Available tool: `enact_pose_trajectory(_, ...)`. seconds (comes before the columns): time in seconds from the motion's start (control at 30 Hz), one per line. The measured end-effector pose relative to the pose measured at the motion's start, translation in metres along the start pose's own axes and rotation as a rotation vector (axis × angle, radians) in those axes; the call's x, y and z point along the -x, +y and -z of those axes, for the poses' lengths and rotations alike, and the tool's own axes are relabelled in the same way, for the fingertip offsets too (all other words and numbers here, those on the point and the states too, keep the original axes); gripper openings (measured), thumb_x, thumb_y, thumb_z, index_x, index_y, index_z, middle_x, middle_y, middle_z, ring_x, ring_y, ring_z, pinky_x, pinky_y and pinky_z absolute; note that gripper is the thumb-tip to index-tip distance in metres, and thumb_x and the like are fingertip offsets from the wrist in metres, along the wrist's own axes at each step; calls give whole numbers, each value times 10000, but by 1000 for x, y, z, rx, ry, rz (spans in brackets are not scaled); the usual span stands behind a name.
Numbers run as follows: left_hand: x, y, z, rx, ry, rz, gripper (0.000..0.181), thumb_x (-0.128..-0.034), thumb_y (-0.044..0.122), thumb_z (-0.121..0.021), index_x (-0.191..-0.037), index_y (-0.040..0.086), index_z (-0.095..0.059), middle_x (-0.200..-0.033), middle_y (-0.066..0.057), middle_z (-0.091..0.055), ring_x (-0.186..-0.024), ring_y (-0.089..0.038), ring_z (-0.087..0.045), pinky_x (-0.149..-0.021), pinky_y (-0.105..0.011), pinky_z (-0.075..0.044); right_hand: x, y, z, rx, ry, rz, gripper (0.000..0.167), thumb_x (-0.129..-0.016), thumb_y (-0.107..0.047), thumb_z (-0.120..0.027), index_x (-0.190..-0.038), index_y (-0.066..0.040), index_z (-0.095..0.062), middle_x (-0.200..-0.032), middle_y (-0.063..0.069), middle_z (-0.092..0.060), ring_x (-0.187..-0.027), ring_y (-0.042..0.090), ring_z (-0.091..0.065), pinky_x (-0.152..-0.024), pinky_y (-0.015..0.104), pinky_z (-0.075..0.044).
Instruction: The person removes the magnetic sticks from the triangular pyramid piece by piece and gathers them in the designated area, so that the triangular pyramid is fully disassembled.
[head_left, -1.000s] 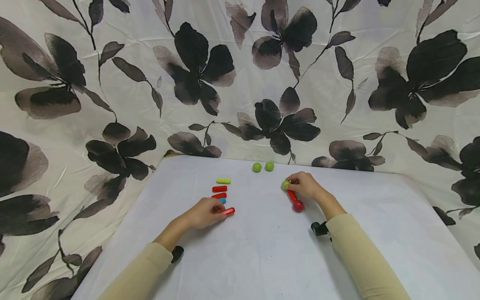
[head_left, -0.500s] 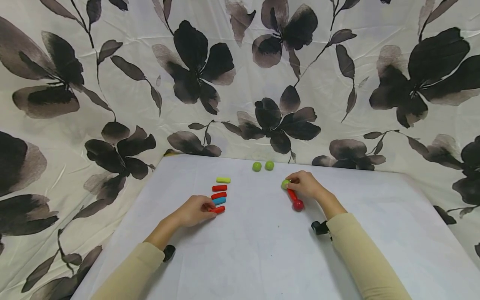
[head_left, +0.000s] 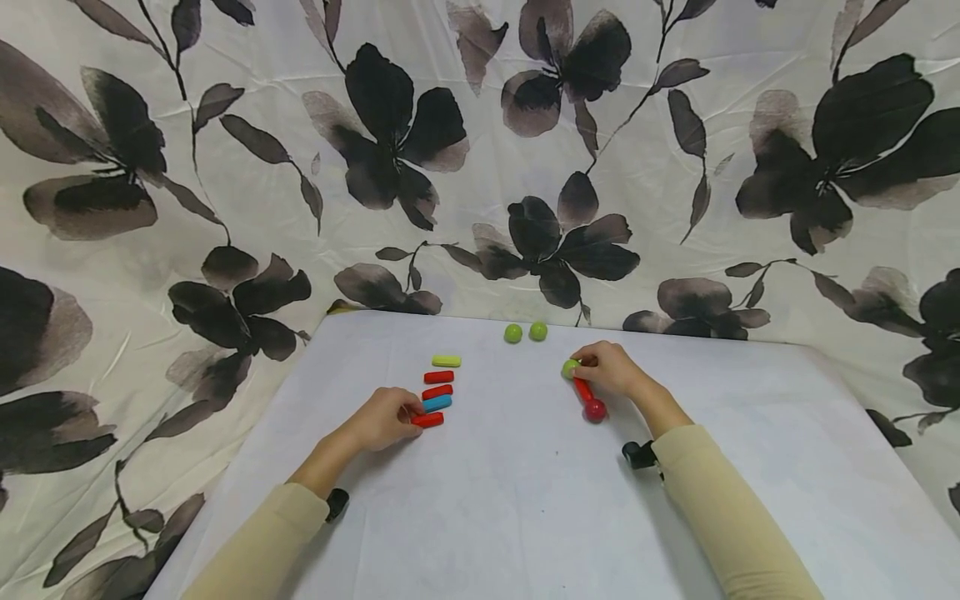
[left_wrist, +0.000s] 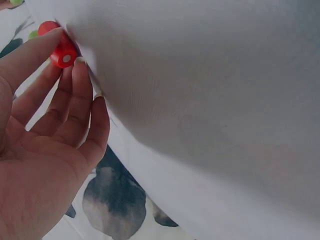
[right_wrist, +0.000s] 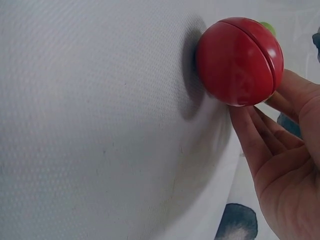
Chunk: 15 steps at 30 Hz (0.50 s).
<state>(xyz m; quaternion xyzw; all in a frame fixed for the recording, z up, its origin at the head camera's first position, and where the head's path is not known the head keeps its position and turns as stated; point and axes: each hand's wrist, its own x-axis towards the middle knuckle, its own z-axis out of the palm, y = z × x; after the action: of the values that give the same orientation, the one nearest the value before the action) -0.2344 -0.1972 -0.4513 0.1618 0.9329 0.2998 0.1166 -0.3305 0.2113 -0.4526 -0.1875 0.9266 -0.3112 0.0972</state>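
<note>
My left hand (head_left: 386, 418) pinches a short red stick (head_left: 428, 420) between thumb and fingers, at the near end of a column of sticks. In the left wrist view a pale dot marks the end of this red stick (left_wrist: 64, 56). Just beyond it lies a blue stick (head_left: 437, 403), close to the fingertips. My right hand (head_left: 609, 369) holds a ball-and-stick piece (head_left: 582, 390) by its far end, where a green ball (head_left: 569, 369) sits. At its near end is a red ball (head_left: 595, 410), which in the right wrist view hides part of the fingers.
Farther up the column lie two more red sticks (head_left: 438, 377) and a yellow-green stick (head_left: 447, 361). Two green balls (head_left: 513, 333) stand near the back edge of the white table (head_left: 495, 500). A floral cloth (head_left: 465, 183) hangs behind.
My left hand has moved left with the red stick, bringing it in line below the blue stick, which shows more fully now. My right hand stays in place.
</note>
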Motion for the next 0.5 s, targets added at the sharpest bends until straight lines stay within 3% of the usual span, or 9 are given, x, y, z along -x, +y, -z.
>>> enact_pose_trajectory(0.3,1,2,2,-2,9,51,254,-858,53,-819,-1088,14,-717,-930,-39,-652,-831,-177,-559,-728,-282,-521,2,3,-1,-22,2,-28,316,-978,-176,-688,-1237,5,-696,-1114,175,-690,-973,277,-618,-915,440,-530)
enact_pose_trajectory(0.5,8,9,15,-7,21,82,249,-882,46,-785,-1117,14,-711,-966,-56,-650,-864,-204,-557,-709,-302,-525,8,2,-2,-44,-3,-53,517,-981,-263,-685,-1374,53,-566,-1173,216,-667,-1042,313,-627,-953,480,-516)
